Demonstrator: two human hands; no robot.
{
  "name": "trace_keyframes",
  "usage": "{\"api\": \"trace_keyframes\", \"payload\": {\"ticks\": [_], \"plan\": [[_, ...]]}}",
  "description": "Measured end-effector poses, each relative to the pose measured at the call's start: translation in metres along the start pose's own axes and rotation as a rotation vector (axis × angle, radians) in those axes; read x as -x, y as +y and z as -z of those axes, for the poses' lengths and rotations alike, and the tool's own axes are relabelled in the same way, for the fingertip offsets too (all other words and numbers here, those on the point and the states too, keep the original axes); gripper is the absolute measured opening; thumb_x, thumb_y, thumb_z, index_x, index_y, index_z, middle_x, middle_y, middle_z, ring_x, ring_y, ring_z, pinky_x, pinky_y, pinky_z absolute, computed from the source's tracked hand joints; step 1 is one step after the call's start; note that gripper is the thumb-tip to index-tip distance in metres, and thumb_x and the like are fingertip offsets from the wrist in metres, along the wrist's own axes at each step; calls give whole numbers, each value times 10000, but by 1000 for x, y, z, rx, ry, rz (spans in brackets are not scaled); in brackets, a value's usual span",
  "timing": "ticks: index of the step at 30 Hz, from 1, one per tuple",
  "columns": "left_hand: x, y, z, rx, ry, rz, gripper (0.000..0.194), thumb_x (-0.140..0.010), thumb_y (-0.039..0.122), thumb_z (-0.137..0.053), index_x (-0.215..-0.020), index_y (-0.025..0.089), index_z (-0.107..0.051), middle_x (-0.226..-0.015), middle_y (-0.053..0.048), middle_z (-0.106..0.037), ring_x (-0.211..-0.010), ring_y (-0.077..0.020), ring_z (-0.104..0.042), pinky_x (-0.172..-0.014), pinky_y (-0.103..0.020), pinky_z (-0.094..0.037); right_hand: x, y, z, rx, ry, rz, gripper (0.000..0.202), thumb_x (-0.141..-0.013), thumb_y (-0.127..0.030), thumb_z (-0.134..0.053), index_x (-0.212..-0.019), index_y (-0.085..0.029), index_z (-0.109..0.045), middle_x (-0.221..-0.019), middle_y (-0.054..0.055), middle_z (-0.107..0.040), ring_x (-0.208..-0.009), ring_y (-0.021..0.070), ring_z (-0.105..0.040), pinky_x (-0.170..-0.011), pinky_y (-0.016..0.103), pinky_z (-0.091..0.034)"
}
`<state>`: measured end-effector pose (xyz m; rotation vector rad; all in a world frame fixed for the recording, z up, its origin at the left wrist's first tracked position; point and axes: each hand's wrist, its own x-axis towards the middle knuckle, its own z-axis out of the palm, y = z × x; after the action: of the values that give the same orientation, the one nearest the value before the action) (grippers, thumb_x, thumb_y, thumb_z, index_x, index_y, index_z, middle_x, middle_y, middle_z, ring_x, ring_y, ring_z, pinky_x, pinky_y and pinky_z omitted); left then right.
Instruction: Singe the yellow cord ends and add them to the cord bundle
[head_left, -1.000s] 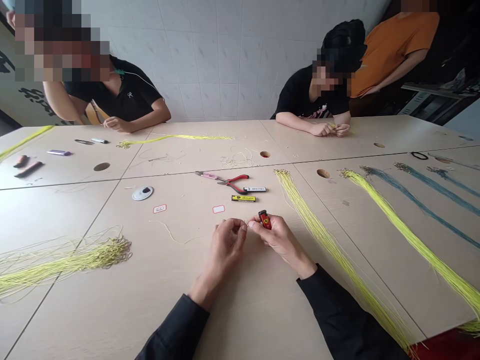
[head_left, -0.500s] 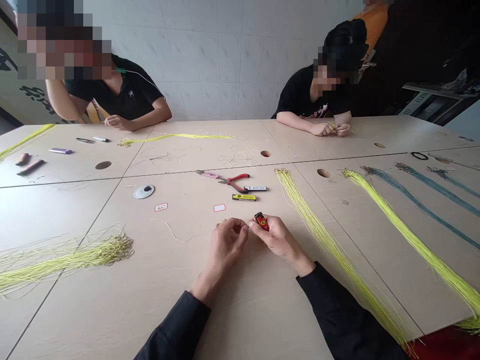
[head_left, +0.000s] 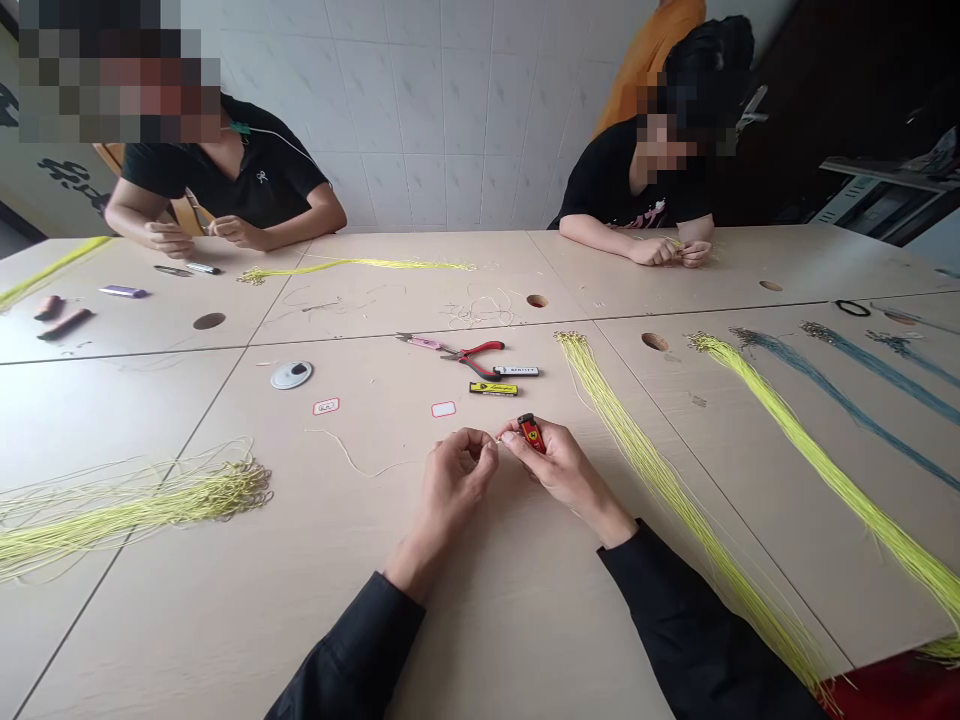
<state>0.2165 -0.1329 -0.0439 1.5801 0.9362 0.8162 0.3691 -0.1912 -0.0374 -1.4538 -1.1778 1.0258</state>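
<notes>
Pinching at the tips: left hand [head_left: 459, 472], thumb and forefinger pressed together on what looks like the thin cord [head_left: 373, 475], its loose run lying left of the red lighter [head_left: 532, 434]. Right hand [head_left: 564, 468]: thumb and forefinger closed at the meeting point, red lighter tucked in the same grip, tilted; the bit between the tips is too small to tell. Judgement: keep both pinches close together, wrists steady, just enough slack to avoid tugging; hold the red lighter's top clear of the cord, as thin strand would likely scorch fast. Just beyond the red lighter: yellow lighter [head_left: 493, 389], then white lighter [head_left: 517, 371] and pliers [head_left: 480, 350]. Label [head_left: 443, 409]: left of it. Right of it: yellow bundle [head_left: 637, 454], strands slanting towards the near edge.
</notes>
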Motion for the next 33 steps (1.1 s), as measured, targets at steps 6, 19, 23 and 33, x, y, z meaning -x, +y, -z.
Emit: {"api": "trace_keyframes", "payload": {"ticks": [6,19,23,33], "plan": [[0,0,0,-3,-33,-7,253,-868,395,-579,-811,152,-622,-648,22,-546,-490,-71,-342,-467,-216,-265,1,-5,1,62,20,48,306,-945,-493,-551,-890,-195,-599,-684,-34,-449,-559,108,-341,-535,250,-319],[-3,-6,-1,-27,-3,-4,222,-843,366,-595,-808,152,-644,-658,0,-608,-508,-85,-429,-495,-220,-328,2,-5,1,144,51,66,287,-919,-463,-580,-880,-183,-627,-707,-21,-535,-640,134,-458,-616,257,-382],[-4,-12,-1,-132,22,-54,197,-859,347,-600,-819,167,-669,-724,-29,-681,-575,-125,-533,-566,-252,-393,3,-6,1,192,75,48,265,-880,-437,-627,-857,-174,-653,-688,-17,-555,-620,132,-459,-590,255,-376],[-1,-6,-3,-390,14,-198,69,-853,235,-627,-801,209,-665,-816,-11,-732,-780,-176,-636,-864,-356,-426,4,-4,0,397,123,125,291,-849,-332,-586,-655,-217,-401,-568,-58,-399,-535,104,-325,-515,251,-292]]}}
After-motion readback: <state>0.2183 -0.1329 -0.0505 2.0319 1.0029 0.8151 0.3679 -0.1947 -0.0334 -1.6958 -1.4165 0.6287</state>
